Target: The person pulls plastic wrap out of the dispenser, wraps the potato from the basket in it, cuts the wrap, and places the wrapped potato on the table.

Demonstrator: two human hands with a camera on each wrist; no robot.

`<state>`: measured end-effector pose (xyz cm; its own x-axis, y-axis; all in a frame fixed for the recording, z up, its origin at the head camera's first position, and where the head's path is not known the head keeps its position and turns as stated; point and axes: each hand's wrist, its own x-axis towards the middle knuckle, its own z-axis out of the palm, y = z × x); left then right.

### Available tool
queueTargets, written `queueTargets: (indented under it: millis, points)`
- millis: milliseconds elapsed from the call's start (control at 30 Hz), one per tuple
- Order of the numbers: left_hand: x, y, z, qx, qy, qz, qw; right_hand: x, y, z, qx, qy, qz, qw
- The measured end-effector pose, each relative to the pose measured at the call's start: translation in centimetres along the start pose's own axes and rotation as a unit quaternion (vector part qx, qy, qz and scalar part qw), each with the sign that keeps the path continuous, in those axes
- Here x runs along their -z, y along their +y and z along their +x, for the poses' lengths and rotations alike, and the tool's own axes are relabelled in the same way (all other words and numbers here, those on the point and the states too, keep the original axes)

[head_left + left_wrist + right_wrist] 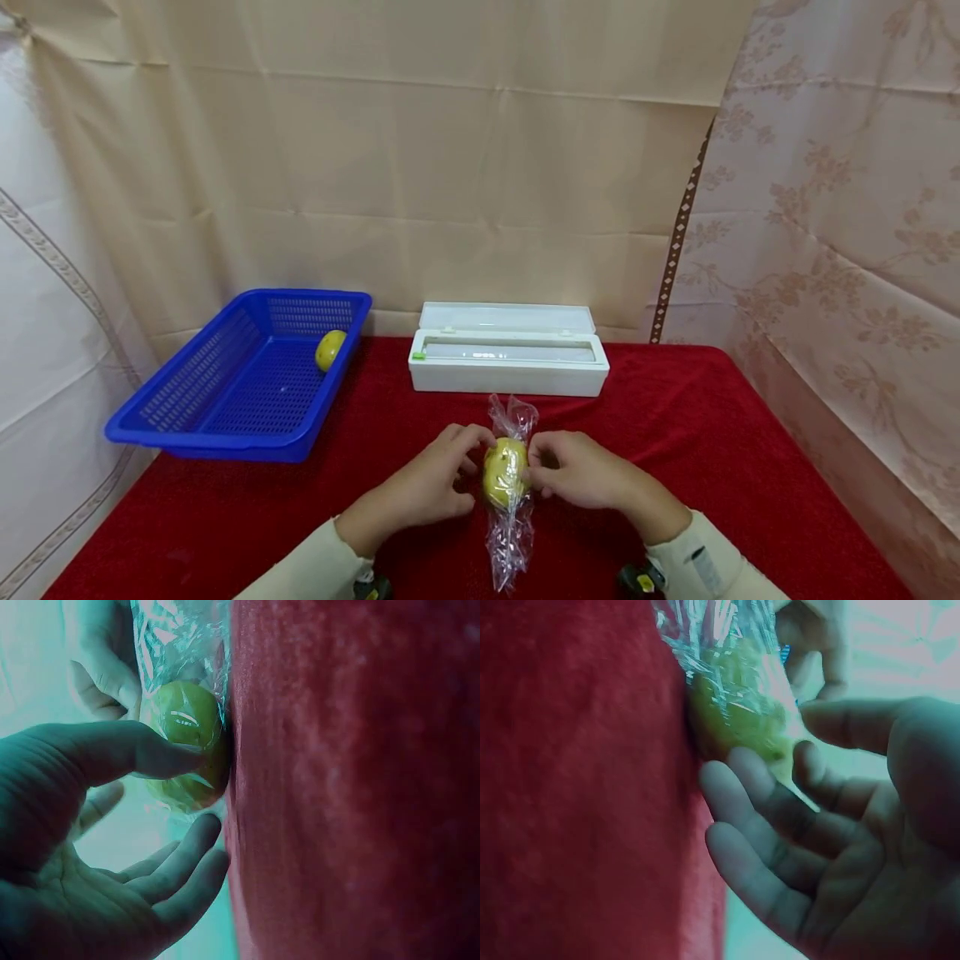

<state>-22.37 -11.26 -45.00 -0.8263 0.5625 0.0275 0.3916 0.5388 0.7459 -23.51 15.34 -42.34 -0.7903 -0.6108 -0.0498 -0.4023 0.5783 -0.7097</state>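
Note:
A yellow oval fruit [504,473] lies on the red cloth, wrapped in clear cling film [511,542]. Bunched film ends stretch out beyond it, toward the back and the front. My left hand [431,479] is at its left side with fingers spread, the index fingertip at the fruit's upper edge. In the left wrist view, the left thumb [172,759] lies across my sight of the fruit. From the right, my right hand [585,471] pinches the film beside the fruit between thumb and index finger. Its other fingers [739,847] curve loosely below.
Behind the hands stands a white cling film dispenser [510,379], lid raised, with a roll inside and a green slider [418,356] at its left. At the left, a blue basket [318,417] contains another yellow fruit [330,350]. Curtains hang behind the table.

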Motion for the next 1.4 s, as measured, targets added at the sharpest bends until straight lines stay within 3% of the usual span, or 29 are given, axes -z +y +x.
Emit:
queueTargets:
  millis: [167, 267, 567, 800, 933, 1000, 1200, 1400]
  points:
    - [-0.2, 0.5, -0.2, -0.047, 0.009, 0.112, 0.9926, 0.8, -0.4, -0.6, 0.073, -0.064, -0.042, 0.994]
    - [-0.2, 0.7, -0.2, -0.073, 0.011, 0.150, 0.9860, 0.7, -0.8, -0.8, 0.101, -0.084, -0.061, 0.989]
    - [-0.3, 0.9, -0.2, -0.072, -0.004, 0.141, 0.9874, -1.2, -1.8, -1.1, 0.182, -0.079, -0.154, 0.968]
    - [-0.3, 0.9, -0.2, -0.072, -0.009, 0.139, 0.9876, -1.4, -2.2, -1.2, 0.228, -0.062, -0.201, 0.951]
    - [-0.3, 1.0, -0.2, -0.088, -0.002, 0.161, 0.9831, -1.0, -2.3, -1.3, 0.236, -0.037, -0.184, 0.954]
    - [-0.3, 1.0, -0.2, -0.093, 0.002, 0.174, 0.9804, -0.6, -2.3, -1.3, 0.229, -0.026, -0.161, 0.960]
    - [-0.5, 1.4, -0.5, -0.093, 0.001, 0.188, 0.9777, -0.2, -1.6, -0.9, 0.179, 0.014, -0.094, 0.979]
    - [-0.6, 1.7, -0.7, -0.096, 0.025, 0.189, 0.9769, -0.3, -0.8, -0.5, 0.131, 0.032, -0.039, 0.990]
